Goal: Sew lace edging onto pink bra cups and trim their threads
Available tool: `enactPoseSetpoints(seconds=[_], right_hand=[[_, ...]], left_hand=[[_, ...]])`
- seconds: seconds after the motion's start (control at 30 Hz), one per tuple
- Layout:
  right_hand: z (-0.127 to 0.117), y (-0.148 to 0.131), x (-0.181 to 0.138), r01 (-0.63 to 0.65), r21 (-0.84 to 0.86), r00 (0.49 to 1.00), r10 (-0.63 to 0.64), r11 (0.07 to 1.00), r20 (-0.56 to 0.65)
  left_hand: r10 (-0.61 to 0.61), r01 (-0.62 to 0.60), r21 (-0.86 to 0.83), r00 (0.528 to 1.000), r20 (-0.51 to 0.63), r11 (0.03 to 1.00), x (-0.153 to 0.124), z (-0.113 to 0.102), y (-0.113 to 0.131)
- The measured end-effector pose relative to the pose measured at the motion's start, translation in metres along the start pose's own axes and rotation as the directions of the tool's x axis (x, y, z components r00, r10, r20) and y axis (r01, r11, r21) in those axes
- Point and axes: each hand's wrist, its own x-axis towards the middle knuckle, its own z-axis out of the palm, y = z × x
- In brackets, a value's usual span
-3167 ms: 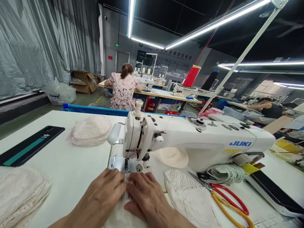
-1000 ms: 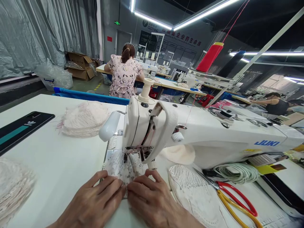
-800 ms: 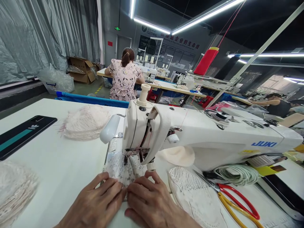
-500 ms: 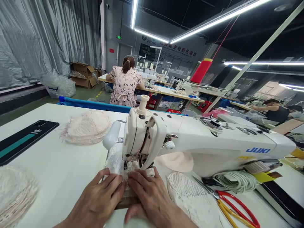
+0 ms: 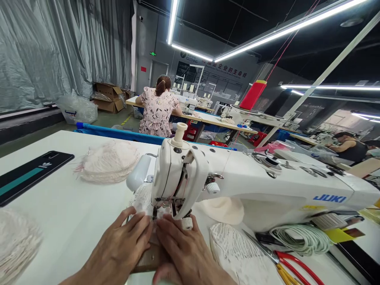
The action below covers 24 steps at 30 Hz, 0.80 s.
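Note:
A piece of white lace fabric [image 5: 143, 198] lies under the presser foot of a white sewing machine [image 5: 178, 174], partly hidden by my fingers and the machine head. On the left of the needle, my left hand [image 5: 123, 239] has its fingers bent and closed on the near edge of the lace. My right hand [image 5: 184, 245] lies to the right of the needle, fingers flat on the lace and the thumb spread away toward me. Its fingertips are partly behind the machine's white knob [image 5: 187, 223].
Stacked lace pieces [image 5: 109, 162] lie behind left, another stack [image 5: 18, 241] nearer. A phone [image 5: 35, 174] rests at left. Right of my hands are lace pieces [image 5: 237, 249], a beige cup-shaped piece [image 5: 224, 209], red-and-yellow-handled scissors [image 5: 297, 267] and a coiled cord [image 5: 303, 239]. A co-worker [image 5: 160, 105] sits ahead.
Both hands have shifted slightly left and toward me in the picture. The lace beyond my left fingers extends a little farther back. The camera view has tilted slightly.

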Motion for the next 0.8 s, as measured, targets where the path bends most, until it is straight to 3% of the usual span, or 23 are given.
enactPoseSetpoints(seconds=[0.2, 0.43, 0.8], right_hand=[[-0.005, -0.006, 0.001, -0.027, 0.075, 0.999, 0.03, 0.997, -0.041], [-0.003, -0.006, 0.002, -0.031, 0.064, 0.997, 0.035, 0.997, -0.074], [-0.002, 0.002, 0.0, -0.022, -0.019, 0.999, 0.021, 1.0, -0.047]], left_hand=[[0.032, -0.031, 0.073, 0.999, -0.014, 0.997, -0.012, 0.0, 0.006], [0.024, -0.024, 0.076, 1.0, -0.005, 0.997, -0.006, -0.002, 0.005], [-0.075, 0.065, 0.111, 0.993, 0.088, 0.992, -0.002, -0.001, -0.005]])
